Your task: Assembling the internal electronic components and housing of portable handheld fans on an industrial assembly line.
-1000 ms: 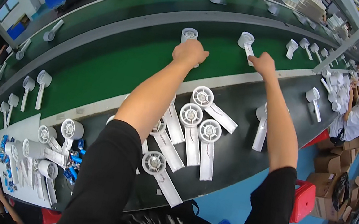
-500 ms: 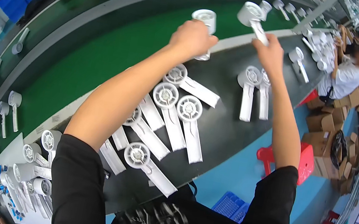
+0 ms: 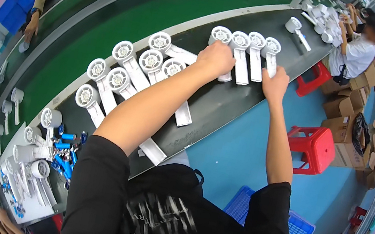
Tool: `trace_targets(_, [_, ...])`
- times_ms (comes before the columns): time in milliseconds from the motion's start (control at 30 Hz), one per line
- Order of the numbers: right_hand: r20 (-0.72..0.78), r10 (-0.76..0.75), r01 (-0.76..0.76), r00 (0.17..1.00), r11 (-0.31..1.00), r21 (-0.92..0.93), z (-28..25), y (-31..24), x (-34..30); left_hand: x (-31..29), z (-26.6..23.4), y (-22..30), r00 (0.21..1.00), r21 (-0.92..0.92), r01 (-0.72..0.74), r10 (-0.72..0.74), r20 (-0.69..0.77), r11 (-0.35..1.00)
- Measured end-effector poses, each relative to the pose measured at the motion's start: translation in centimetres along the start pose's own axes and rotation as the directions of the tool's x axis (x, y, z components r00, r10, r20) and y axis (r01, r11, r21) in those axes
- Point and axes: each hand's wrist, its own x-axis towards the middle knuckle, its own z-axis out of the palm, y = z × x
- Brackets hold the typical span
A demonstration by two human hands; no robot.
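Observation:
Four-in-a-row is avoided here: several white handheld fan housings stand side by side on the dark worktop (image 3: 215,104), round heads away from me. My left hand (image 3: 216,61) is closed around the handle of the leftmost fan housing (image 3: 221,34). At the row's right end, my right hand (image 3: 275,82) grips the handle of another fan housing (image 3: 273,46). Between them lie two more, a fan housing (image 3: 241,64) and its neighbour (image 3: 255,58). Left of my left hand, a loose group of fan housings (image 3: 150,62) lies fanned out, partly hidden by my forearm.
A green conveyor belt (image 3: 112,28) curves along the far side, carrying more housings. Blue cylindrical parts (image 3: 64,160) lie at the left. A red stool (image 3: 314,149) and a blue basket (image 3: 300,232) stand on the floor. Co-workers sit far left and at right.
Both hands have come down from above the belt's edge, bringing their fan housings onto the worktop on either side of the two lying there. My view has shifted.

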Motion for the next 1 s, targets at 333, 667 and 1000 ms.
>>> trace_targets(333, [-0.119, 0.087, -0.025, 0.989, 0.893, 0.450, -4.4, -1.5, -5.9, -20.3, -16.0, -10.3, 0.879, -0.286, -0.057, -0.088, -0.469, 0.957])
trace_targets(667, [0.171, -0.978, 0.483, 0.124, 0.210, 0.850, -6.0, -25.1, -22.7, -41.6, -11.5, -18.1, 0.823, 0.021, 0.314, -0.261, -0.504, 0.949])
trace_targets(1000, [0.446, -0.876, 0.645, 0.185, 0.450, 0.617, -6.1, -30.5, -23.0, -43.3, -8.5, -21.2, 0.831, 0.096, 0.184, -0.103, -0.547, 0.978])
